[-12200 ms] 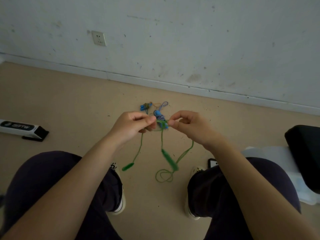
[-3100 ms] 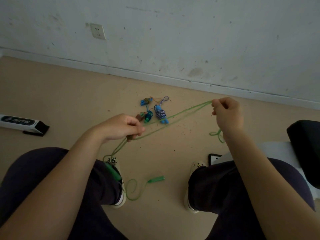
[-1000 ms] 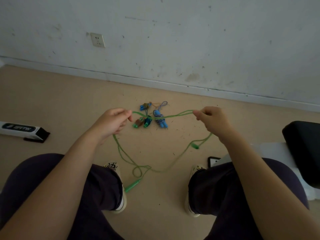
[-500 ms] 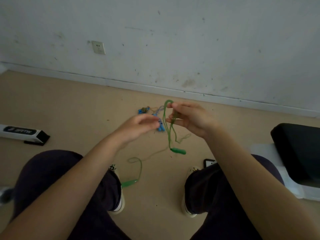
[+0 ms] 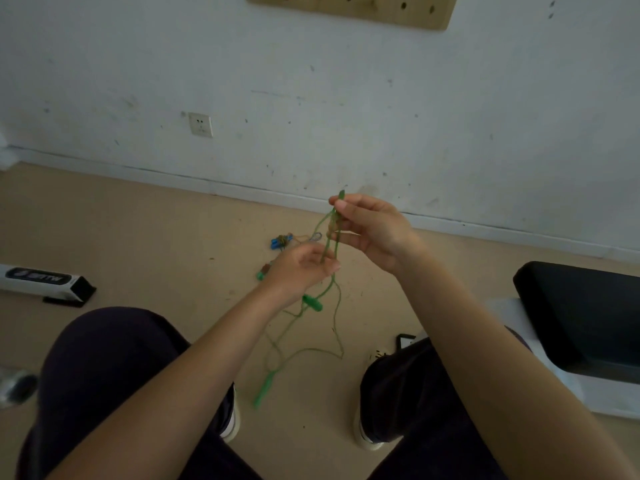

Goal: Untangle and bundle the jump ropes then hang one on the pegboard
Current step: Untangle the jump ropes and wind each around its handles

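Pinching the thin green jump rope [image 5: 333, 299] mid-frame, my right hand [image 5: 372, 230] holds its folded top directly above my loosely gripping left hand [image 5: 300, 268].

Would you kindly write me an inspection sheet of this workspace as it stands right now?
Surface: beige floor, specks of debris.
Job's things: green jump rope held up, its handles hanging; blue jump ropes on the floor; wooden pegboard on the wall.
Clutter: white box; black cushion.
Grippers: right hand pinches folded rope; left hand holds the strands below.
Cables: nothing seen.
Surroundings: marked white wall, socket.
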The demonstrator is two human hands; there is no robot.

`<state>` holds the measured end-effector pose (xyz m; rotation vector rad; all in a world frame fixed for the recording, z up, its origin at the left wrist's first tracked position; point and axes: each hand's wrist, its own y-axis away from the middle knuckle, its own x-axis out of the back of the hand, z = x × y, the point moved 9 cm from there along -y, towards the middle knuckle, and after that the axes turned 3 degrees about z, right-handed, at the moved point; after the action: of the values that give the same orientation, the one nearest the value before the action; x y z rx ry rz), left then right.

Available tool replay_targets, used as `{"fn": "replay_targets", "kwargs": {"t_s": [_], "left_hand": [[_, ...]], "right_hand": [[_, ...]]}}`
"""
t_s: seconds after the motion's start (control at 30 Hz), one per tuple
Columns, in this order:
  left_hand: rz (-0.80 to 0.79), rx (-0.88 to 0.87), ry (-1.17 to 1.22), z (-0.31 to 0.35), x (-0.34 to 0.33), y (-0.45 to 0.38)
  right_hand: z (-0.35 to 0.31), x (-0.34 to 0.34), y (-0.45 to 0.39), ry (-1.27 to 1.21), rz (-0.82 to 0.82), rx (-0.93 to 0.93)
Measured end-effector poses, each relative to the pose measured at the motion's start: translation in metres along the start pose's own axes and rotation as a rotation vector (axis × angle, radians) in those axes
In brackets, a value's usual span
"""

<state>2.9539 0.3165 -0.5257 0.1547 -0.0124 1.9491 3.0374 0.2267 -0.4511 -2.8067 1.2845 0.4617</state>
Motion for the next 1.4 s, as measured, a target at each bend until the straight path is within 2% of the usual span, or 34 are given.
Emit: {"fn": "replay_targets", "kwargs": {"t_s": [0.13,0.27,0.43,0.57,0.7,0.83,0.9,1.0,1.07,1.17,1.23,1.33,1.4], "left_hand": [[0.001,-0.040,0.002,0.007,0.003,0.002],[0.009,0.029,-0.066,-0.014,0.026,0.000],[0.037,0.108,-0.259,-0.047,0.052,-0.021],[0.015,0.216,-0.136,-0.075,0.061,-0.045],[0.067,0.261,-0.108,-0.095,0.072,-0.072],[0.159,0.314,-0.059,-0.118,0.080,-0.101],[0.214,0.350,-0.079,-0.142,0.081,-0.113],[0.263,0.479,-0.141,-0.206,0.076,-0.117],[0.240,0.600,-0.168,-0.264,0.069,-0.103],[0.211,0.826,-0.177,-0.358,0.063,-0.062],[0.192,0.968,-0.199,-0.413,0.059,-0.034],[0.219,1.105,-0.121,-0.476,0.053,-0.001],[0.274,1.148,-0.027,-0.501,0.050,0.011]], "right_hand": [[-0.003,0.004,-0.005,-0.003,0.039,0.020],[-0.002,0.029,-0.020,0.129,0.142,0.033],[0.015,0.055,-0.050,0.220,0.244,0.001],[0.028,0.069,-0.079,0.283,0.286,-0.001],[0.022,0.086,-0.116,0.418,0.385,0.083],[0.033,0.102,-0.168,0.733,0.421,0.081],[0.070,0.107,-0.189,0.912,0.380,-0.034],[0.164,0.113,-0.194,0.978,0.311,-0.186],[0.253,0.114,-0.176,0.894,0.234,-0.381],[0.391,0.110,-0.122,0.713,0.109,-0.773],[0.458,0.109,-0.084,0.651,0.055,-0.960],[0.521,0.105,-0.046,0.555,0.026,-1.133],[0.543,0.104,-0.039,0.492,0.051,-1.150]]}}
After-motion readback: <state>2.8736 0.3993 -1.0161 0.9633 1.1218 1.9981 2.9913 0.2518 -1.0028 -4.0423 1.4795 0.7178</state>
